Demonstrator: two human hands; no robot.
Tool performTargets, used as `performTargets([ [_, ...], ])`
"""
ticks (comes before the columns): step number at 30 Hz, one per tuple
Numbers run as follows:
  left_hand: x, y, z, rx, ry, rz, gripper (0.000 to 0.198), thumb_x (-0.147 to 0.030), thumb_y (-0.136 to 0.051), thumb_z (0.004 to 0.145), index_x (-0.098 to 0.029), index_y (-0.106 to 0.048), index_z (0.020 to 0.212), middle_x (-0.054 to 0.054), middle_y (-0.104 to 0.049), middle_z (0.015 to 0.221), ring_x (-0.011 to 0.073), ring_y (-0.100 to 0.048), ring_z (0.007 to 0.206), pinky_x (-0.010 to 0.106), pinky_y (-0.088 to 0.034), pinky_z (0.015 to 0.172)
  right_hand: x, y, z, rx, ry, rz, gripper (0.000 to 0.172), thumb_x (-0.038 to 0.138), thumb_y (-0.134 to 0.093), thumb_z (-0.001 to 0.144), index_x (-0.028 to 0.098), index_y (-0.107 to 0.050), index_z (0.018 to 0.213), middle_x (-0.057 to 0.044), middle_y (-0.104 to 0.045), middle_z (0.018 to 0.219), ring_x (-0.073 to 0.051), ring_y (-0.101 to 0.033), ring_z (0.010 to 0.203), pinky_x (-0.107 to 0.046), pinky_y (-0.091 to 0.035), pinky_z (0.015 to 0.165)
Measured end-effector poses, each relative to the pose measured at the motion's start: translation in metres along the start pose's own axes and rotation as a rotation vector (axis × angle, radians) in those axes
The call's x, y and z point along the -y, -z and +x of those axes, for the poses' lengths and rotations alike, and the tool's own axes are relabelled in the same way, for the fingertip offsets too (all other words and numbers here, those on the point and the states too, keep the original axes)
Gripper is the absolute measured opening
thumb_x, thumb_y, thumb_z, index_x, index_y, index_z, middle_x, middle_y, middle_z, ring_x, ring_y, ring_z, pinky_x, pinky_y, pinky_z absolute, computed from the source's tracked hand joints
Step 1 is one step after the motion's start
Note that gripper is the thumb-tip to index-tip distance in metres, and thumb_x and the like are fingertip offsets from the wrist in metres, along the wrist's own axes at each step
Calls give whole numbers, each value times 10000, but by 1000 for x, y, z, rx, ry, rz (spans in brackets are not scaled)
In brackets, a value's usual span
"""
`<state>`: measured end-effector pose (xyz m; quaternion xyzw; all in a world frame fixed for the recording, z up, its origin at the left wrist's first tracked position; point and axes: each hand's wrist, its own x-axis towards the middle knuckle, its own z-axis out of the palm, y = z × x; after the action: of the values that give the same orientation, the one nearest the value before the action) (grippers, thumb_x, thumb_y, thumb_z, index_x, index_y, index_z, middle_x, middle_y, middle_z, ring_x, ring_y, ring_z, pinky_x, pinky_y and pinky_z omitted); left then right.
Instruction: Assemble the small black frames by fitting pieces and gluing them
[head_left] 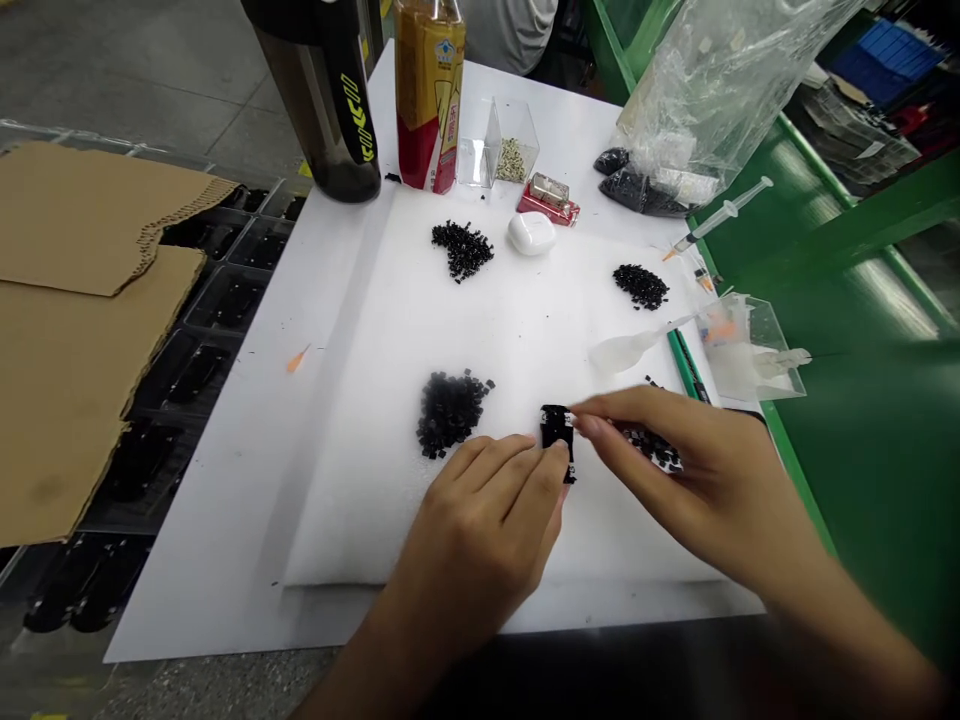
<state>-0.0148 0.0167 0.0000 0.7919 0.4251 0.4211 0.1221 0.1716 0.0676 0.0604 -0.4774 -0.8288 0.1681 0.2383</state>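
Both hands meet over a white foam pad (352, 500). My left hand (487, 530) and my right hand (675, 470) pinch a small black plastic part (556, 430) between their fingertips, and the fingers hide its lower side. Just left of it lies a heap of small black pieces (450, 412). A second heap (652, 450) sits partly under my right hand. Farther back are two smaller heaps (462, 248) (640, 286).
A white earbud case (531, 233), a clear box of small parts (510, 150) and a red box (547, 200) stand behind the pad. A syringe (720, 215) and a plastic bag (720, 90) lie back right. Cardboard sheets (75, 350) cover black trays at left.
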Motion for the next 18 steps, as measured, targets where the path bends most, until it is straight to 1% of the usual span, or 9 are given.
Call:
performTargets([
  [3, -1, 0, -1, -82, 7, -33, 206, 2, -617, 927, -46, -670, 1121, 91, -740, 940, 227, -697, 957, 404, -578, 824, 0, -17, 38, 130, 104, -12, 128, 188, -599, 976, 210, -705, 1045, -11, -748, 989, -135, -696, 816, -259, -552, 716],
  [6, 0, -1, -2, -103, 31, -44, 179, 13, -601, 919, -45, -677, 1070, 88, -727, 875, 221, -691, 860, 400, -575, 748, -4, -36, 58, 248, 142, -49, 168, 189, -563, 992, 179, -700, 1088, -47, -725, 1042, -157, -688, 856, -288, -554, 757],
  [8, 0, -2, -2, -93, 35, -32, 179, 10, -592, 923, -41, -677, 1071, 92, -722, 862, 223, -686, 838, 398, -574, 722, -5, -44, 61, 267, 165, -106, 186, 194, -539, 1004, 159, -695, 1098, -67, -709, 1035, -174, -677, 885, -310, -551, 794],
  [10, 0, -2, -2, -88, 33, -21, 173, 8, -588, 924, -38, -680, 1062, 93, -717, 851, 223, -681, 826, 395, -574, 709, -5, -48, 62, 270, 201, -165, 192, 185, -518, 1009, 147, -691, 1082, -77, -696, 1014, -185, -662, 892, -323, -543, 802],
  [15, -1, -2, -3, -85, 45, -16, 166, 11, -586, 918, -46, -691, 1031, 87, -706, 830, 216, -668, 803, 388, -574, 697, -2, -49, 62, 276, 267, -306, 180, 184, -498, 1007, 130, -669, 1003, -70, -646, 904, -194, -606, 816, -325, -502, 701],
  [18, -1, -2, -4, -74, 44, -16, 170, 8, -580, 922, -47, -691, 1040, 87, -708, 837, 218, -669, 814, 395, -581, 715, 0, -49, 66, 317, 255, -319, 184, 198, -485, 1016, 129, -652, 981, -65, -627, 884, -187, -583, 797, -323, -483, 694],
])
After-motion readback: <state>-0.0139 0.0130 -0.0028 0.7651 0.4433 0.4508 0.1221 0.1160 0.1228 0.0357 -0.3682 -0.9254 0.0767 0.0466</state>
